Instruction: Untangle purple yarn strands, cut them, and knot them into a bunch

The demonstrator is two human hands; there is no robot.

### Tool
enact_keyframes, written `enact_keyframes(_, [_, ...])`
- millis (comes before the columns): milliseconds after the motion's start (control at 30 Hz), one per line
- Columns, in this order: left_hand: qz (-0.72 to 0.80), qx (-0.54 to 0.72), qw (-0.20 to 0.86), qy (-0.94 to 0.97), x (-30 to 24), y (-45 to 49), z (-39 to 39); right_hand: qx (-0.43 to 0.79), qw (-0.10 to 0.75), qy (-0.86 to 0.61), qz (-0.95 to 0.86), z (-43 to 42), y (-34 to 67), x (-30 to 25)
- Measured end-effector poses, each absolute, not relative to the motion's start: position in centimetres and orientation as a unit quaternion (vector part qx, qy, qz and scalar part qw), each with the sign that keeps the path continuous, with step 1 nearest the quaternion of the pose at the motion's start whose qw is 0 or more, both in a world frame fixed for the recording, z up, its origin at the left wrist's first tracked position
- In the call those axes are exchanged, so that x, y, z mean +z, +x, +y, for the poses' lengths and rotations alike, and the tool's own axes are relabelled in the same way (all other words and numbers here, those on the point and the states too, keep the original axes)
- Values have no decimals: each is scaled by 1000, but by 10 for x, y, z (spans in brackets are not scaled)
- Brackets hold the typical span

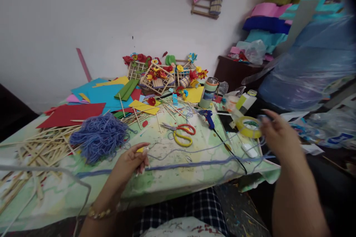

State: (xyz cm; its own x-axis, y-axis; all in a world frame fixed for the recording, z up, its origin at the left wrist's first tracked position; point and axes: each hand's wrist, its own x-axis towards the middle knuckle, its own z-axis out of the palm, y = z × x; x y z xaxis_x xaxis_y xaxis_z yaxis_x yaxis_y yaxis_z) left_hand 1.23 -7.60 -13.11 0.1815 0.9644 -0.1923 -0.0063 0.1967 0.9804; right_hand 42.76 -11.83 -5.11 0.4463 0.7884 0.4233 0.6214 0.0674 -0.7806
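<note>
Left grip [131,161] pinches a thin strand [194,151]; beside it, the yarn bundle [191,164] runs crosswise toward the right grip [279,135], its hold unclear.

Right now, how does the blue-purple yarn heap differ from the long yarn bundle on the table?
The yarn heap is a tangled, loopy mound, while the long bundle lies drawn out, nearly straight.
The yarn heap sits in one spot; the long bundle runs across the table's front, showing on both sides of the left hand.
Both are blue-purple yarn.
</note>
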Motion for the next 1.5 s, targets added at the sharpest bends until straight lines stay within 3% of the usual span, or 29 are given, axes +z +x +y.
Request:
enact_keyframes(33, [473,412,610,484,-129,20,-78,75,471,-684,-552,-116,401,-52])
enact_keyframes(133, [416,400,652,492,-121,42,-84,207,310,-590,-716,-117,322,-54])
enact_keyframes(200, [388,386,663,510,-116,54,-89,251,261,-529,-767,-120,281,-56])
enact_keyframes(733, [369,377,675,516,-120,67,-99,238,229,-524,-785,-117,255,-78])
enact_keyframes(900, [355,361,639,579,-116,59,-106,390,216,-420,-791,-120,265,-79])
enact_keyframes(1033, [380,314,548,676,-109,55,-111,528,287,-368,-709,-121,269,-84])
enact_keyframes(1133, [379,280,546,692,-108,56,-111,562,331,-340,-677,-123,262,-91])
enact_keyframes(1300, [324,315,700,554,-125,61,-109,419,392,-371,-730,-130,242,-99])
enact_keyframes(1433, [278,350,800,400,-140,65,-111,429,513,-312,-675,-137,233,-94])
enact_keyframes(1500, [278,356,825,340,-142,65,-113,431,508,-304,-681,-138,231,-91])
